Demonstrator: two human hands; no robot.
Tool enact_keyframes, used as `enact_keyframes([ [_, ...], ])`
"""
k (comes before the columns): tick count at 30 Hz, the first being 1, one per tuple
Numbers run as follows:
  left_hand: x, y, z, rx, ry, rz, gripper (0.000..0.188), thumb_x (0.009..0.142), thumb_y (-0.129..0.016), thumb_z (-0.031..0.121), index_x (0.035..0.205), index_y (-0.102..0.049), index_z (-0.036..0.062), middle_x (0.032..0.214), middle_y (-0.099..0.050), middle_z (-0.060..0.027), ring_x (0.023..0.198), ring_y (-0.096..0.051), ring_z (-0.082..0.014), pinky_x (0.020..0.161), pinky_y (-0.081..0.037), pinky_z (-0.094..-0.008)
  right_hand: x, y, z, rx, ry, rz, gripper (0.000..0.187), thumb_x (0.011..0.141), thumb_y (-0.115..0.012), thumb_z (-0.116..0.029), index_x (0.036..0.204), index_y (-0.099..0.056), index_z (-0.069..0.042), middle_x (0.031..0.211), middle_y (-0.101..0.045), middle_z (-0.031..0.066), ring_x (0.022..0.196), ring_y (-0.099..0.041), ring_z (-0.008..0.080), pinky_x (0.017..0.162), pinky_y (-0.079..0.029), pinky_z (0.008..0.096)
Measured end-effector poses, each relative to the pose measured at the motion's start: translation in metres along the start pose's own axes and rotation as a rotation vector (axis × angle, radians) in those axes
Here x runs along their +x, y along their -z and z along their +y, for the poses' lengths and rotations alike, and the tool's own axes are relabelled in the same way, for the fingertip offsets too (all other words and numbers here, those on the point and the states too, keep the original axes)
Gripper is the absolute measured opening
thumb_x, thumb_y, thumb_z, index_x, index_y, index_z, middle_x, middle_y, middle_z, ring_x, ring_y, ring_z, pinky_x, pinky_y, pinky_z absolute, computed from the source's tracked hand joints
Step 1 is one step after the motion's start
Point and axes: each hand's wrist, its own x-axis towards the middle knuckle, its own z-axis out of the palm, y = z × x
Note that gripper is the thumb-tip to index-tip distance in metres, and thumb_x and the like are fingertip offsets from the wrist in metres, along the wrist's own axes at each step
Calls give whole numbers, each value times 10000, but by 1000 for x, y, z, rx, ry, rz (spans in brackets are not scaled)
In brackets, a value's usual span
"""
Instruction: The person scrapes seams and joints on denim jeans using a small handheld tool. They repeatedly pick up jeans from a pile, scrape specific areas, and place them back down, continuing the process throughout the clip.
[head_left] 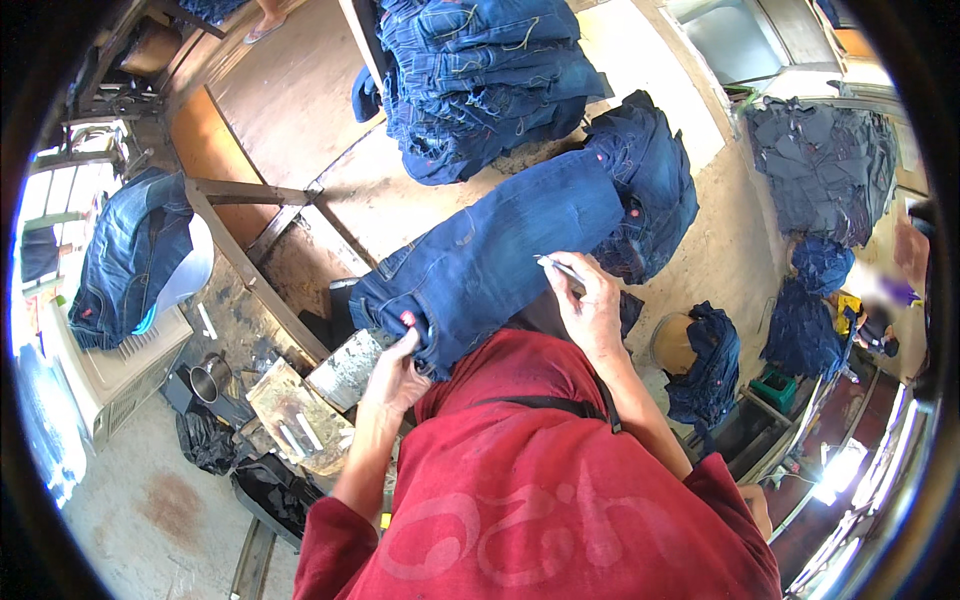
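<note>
A pair of dark blue jeans (500,240) lies stretched across my lap, its far end resting against more denim. My left hand (396,374) grips the jeans' near left end, beside a small red tag. Held over the leg of the jeans, my right hand (592,305) is closed on a small thin metal tool (560,266). Its tip points left, just above the cloth; whether it is a pair of thread snips I cannot tell. Another bunched pair of jeans (655,185) sits right behind the stretched one.
A tall stack of folded jeans (480,80) stands ahead. One pair hangs over a chair (130,250) at the left, near a beige box-shaped unit (135,365). A metal cup (209,379) stands by wooden boards. Dark garments (820,165) and a green basket (773,390) are at the right.
</note>
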Motion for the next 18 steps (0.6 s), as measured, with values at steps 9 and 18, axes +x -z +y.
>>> enact_keyframes([
  [9,16,-37,5,203,151,-173,345,929,-721,12,1250,-725,-113,1230,-791,-199,1098,-782,-317,1059,-614,-467,-16,11,-25,-89,158,-14,91,989,-761,-87,1069,-774,-46,1004,-788,103,854,-731,319,790,-576,419],
  [18,-5,-17,-3,434,61,-33,242,865,-705,-17,1082,-776,-98,1093,-808,-211,987,-790,-296,938,-635,-431,-38,-6,-74,-217,365,-66,122,922,-837,-206,897,-737,-141,826,-707,11,758,-662,254,707,-554,373],
])
